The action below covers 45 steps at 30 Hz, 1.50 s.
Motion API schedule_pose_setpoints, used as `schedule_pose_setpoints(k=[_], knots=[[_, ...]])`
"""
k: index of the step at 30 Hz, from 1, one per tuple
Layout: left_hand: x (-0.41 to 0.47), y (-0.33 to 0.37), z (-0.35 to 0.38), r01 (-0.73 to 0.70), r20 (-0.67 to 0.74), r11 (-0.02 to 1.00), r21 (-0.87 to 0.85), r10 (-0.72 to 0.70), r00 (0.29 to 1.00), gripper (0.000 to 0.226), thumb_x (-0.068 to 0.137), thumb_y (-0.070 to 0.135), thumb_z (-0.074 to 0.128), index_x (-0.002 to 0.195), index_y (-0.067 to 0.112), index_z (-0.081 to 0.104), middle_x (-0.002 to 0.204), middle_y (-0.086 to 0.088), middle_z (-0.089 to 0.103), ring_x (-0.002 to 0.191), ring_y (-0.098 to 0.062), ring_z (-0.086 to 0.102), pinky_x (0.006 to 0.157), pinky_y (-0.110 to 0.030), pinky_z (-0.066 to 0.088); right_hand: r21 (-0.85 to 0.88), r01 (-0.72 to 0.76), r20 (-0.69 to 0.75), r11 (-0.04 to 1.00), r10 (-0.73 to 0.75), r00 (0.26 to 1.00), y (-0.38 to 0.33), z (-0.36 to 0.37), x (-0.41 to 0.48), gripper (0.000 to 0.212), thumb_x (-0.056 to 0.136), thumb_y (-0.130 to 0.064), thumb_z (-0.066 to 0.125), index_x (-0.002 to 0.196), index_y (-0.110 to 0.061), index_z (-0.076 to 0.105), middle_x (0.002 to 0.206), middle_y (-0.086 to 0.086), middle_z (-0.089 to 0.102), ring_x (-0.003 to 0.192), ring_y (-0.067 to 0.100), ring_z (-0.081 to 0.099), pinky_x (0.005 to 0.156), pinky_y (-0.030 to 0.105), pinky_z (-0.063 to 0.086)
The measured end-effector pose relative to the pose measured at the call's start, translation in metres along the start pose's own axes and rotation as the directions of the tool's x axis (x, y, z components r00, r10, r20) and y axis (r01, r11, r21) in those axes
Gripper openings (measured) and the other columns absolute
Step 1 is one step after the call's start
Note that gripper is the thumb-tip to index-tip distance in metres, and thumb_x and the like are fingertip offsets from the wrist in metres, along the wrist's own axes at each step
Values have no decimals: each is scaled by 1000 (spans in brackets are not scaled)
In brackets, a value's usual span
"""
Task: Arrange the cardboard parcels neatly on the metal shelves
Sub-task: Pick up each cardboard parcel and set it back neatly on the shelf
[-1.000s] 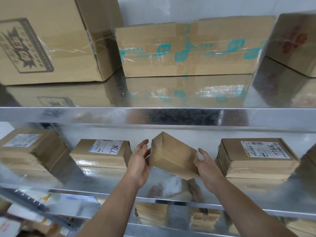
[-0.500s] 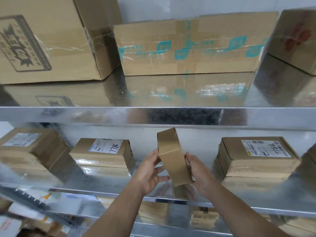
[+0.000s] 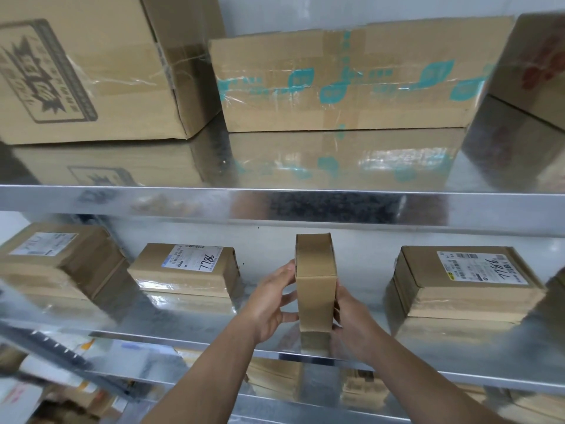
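A small plain cardboard parcel (image 3: 315,283) stands on its narrow edge on the middle metal shelf (image 3: 195,328), between two labelled parcels. My left hand (image 3: 272,298) presses its left face and my right hand (image 3: 351,319) presses its right face. A flat labelled parcel (image 3: 186,267) lies to the left and another labelled parcel (image 3: 458,280) to the right. Farther left sits a third labelled parcel (image 3: 55,255).
The upper shelf (image 3: 275,203) carries a big printed carton (image 3: 85,68), a long box with teal tape (image 3: 345,81) and a box with red print (image 3: 538,65). More parcels (image 3: 275,377) lie on the shelf below. A wall backs the shelves.
The small parcel turned from a tilted, flat pose to standing upright on its edge on the shelf. Both hands closed in on its sides.
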<state>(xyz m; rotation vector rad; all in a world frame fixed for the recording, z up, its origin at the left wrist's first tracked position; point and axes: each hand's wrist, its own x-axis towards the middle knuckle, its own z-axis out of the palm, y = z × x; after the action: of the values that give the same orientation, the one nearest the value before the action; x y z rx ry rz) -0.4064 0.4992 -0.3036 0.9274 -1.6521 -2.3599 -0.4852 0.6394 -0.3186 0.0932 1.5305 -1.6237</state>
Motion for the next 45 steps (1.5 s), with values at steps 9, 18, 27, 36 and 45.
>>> schedule_pose_setpoints(k=[9, 18, 27, 36, 45], knots=[[5, -1, -1, 14, 22, 1000, 24, -15, 1000, 35, 103, 49, 50, 135, 42, 61, 142, 6, 56, 132, -26, 49, 108, -60, 45, 6, 1, 15, 1000, -2, 1000, 0, 1, -1, 31, 111, -41, 37, 122, -24, 60, 113, 6, 66, 98, 20, 63, 60, 33, 52], [11, -6, -11, 18, -7, 996, 86, -18, 1000, 62, 83, 63, 64, 133, 27, 64, 133, -7, 64, 127, -25, 57, 112, -51, 45, -333, 77, -50, 940, -99, 994, -6, -12, 16, 42, 106, -51, 44, 135, -25, 60, 121, 3, 60, 104, 21, 55, 81, 34, 46], [13, 0, -11, -55, -24, 993, 106, 58, 998, 29, 106, 38, 48, 123, 22, 65, 116, -1, 75, 110, -19, 66, 87, -33, 50, -131, 139, 132, 982, -122, 984, -17, -20, 16, 31, 108, -25, 48, 132, -25, 68, 94, 9, 69, 77, 20, 58, 67, 31, 48], [11, -2, -5, -101, -71, 988, 114, 110, 991, 28, 104, 35, 55, 126, 20, 61, 127, 1, 69, 123, -15, 60, 98, -34, 50, -106, 180, 142, 978, -164, 976, -25, -16, 8, 33, 110, -27, 46, 136, -30, 66, 111, 4, 78, 103, 26, 67, 78, 33, 52], [10, -4, -12, -62, 89, 997, 38, 58, 994, 40, 105, 19, 53, 146, 19, 52, 127, -6, 71, 123, -19, 65, 117, -41, 41, -54, 181, 158, 982, -171, 973, -21, -21, 6, 39, 108, -27, 50, 146, -34, 55, 122, 0, 75, 111, 23, 67, 77, 29, 51]])
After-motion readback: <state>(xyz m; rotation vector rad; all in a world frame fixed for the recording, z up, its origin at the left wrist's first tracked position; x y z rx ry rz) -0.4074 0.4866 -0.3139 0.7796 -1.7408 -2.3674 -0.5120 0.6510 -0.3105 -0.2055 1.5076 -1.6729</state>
